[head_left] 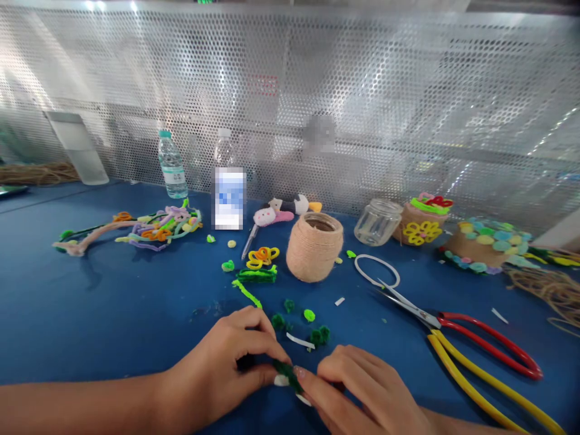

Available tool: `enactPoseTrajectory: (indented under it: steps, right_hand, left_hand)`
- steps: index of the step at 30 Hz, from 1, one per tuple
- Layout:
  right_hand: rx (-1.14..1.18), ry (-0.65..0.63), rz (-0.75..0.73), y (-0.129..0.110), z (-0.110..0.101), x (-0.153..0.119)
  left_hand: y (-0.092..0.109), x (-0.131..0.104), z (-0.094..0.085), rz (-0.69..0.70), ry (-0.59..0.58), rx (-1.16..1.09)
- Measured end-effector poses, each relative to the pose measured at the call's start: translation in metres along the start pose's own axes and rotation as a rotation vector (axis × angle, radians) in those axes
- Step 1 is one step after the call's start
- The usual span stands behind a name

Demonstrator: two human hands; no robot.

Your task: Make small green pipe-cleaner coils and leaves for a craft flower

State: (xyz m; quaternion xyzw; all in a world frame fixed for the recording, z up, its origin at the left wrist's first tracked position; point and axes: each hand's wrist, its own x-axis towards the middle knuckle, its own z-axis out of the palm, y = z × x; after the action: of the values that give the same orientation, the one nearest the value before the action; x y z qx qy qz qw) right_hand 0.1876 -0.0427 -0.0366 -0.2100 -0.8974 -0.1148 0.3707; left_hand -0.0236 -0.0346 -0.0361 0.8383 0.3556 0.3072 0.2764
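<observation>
A short dark green fuzzy piece (290, 373) is pinched between my two hands near the bottom centre. My left hand (242, 356) grips its left end, thumb and fingertips pressed together. On the other end, the fingers of my right hand (357, 383) close on it. White bits show beneath the fingertips; whether they are nails or strip is hard to tell. Just beyond lie a white strip (299, 341), dark green fuzzy balls (319, 335) and a bright green ball (309, 315). A twine-wrapped jar (314, 248) stands upright farther back.
Red-handled scissors (492, 341) and a yellow-handled tool (493, 386) lie at right, beside a white ring (377, 270). A glass jar (377, 222) and decorated jar (421, 223) stand behind. Pipe-cleaner pieces (158, 229) and a water bottle (173, 166) are at left.
</observation>
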Motion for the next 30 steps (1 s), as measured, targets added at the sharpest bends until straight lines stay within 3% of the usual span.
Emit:
enactPoseTrajectory:
  steps: [12, 16, 19, 22, 25, 27, 30]
  right_hand:
    - [-0.03, -0.015, 0.028, -0.004, 0.0, 0.001]
    - [0.003, -0.043, 0.021, -0.003, 0.001, -0.003]
    - [0.028, -0.056, 0.036, -0.001, 0.0, -0.004]
    - [0.037, -0.058, 0.018, 0.0, -0.001, -0.004]
    - [0.051, -0.072, -0.006, 0.001, -0.001, -0.002]
    - [0.061, -0.08, -0.012, 0.002, -0.001, -0.001]
    - [0.058, -0.081, -0.004, 0.003, 0.0, 0.0]
  left_hand:
    - [0.014, -0.006, -0.002, 0.253, 0.019, 0.445]
    - [0.011, -0.002, -0.005, 0.282, -0.024, 0.425]
    - [-0.011, 0.009, -0.023, 0.3, 0.064, 0.448]
    - [-0.048, 0.028, -0.057, 0.095, 0.223, 0.772]
    - [-0.084, 0.045, -0.093, -0.044, 0.295, 0.85]
    - [-0.101, 0.052, -0.11, -0.091, 0.305, 0.875]
    - [-0.115, 0.055, -0.121, -0.116, 0.267, 0.891]
